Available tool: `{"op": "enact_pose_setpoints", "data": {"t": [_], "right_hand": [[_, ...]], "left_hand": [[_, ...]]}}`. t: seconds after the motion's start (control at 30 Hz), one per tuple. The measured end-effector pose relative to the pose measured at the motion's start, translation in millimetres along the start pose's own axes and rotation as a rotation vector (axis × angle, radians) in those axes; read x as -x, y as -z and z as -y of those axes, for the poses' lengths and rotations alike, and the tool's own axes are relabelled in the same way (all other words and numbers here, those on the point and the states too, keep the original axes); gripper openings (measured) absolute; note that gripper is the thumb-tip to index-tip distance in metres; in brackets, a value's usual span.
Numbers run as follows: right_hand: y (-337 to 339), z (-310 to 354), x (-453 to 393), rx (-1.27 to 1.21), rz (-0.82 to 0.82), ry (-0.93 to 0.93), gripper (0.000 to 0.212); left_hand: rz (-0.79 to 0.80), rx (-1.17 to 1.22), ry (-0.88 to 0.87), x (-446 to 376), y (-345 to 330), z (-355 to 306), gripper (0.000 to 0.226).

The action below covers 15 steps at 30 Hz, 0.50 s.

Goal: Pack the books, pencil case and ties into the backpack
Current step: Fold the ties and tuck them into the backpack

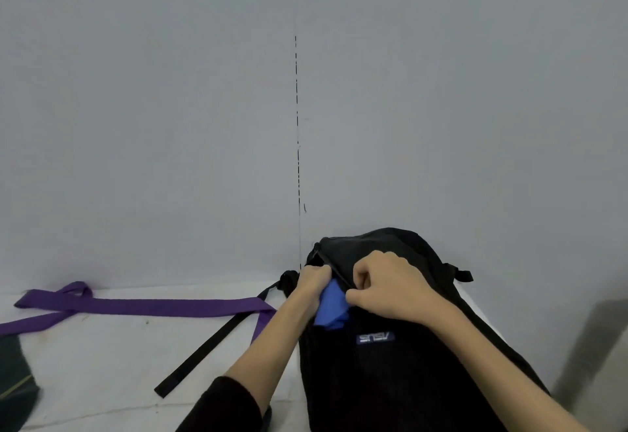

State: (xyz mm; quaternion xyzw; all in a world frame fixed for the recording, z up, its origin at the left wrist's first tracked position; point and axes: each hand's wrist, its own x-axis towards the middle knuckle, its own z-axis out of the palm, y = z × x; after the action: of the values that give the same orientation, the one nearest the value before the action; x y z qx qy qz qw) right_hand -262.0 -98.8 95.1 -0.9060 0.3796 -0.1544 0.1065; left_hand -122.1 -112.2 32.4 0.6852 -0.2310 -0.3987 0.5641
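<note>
Left hand [312,280]: curled round blue fabric item [331,307], at backpack [390,363] opening.
Right hand [387,287]: pinching opening's flap, touching blue fabric's right edge.
Purple tie [142,307]: flat on white surface [102,363], well left of both hands.

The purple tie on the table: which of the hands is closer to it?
Left. The left hand grips blue fabric at the backpack opening, just right of the purple tie; the right hand lies farther right on the backpack.

black backpack [390,380], blue tie [331,305], purple tie [142,305]
</note>
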Motion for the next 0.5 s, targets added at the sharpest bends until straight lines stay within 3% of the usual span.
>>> {"op": "enact_pose_setpoints", "data": {"t": [0.07,0.2,0.4,0.5], "right_hand": [[-2,0,-3,-0.003,0.008,0.021,0.020],[-3,-3,-4,-0.037,0.030,0.034,0.021],[1,-5,-8,-0.070,0.068,0.030,0.024],[0,-1,-10,-0.072,0.074,0.040,0.023]], "left_hand": [[-0.084,0.097,-0.024,-16,-7,3,0.031],[-0.129,0.027,-0.101,-19,-14,8,0.039],[0.153,0.106,-0.093,-1,2,11,0.025],[0.151,0.074,-0.154,8,1,22,0.018]]}}
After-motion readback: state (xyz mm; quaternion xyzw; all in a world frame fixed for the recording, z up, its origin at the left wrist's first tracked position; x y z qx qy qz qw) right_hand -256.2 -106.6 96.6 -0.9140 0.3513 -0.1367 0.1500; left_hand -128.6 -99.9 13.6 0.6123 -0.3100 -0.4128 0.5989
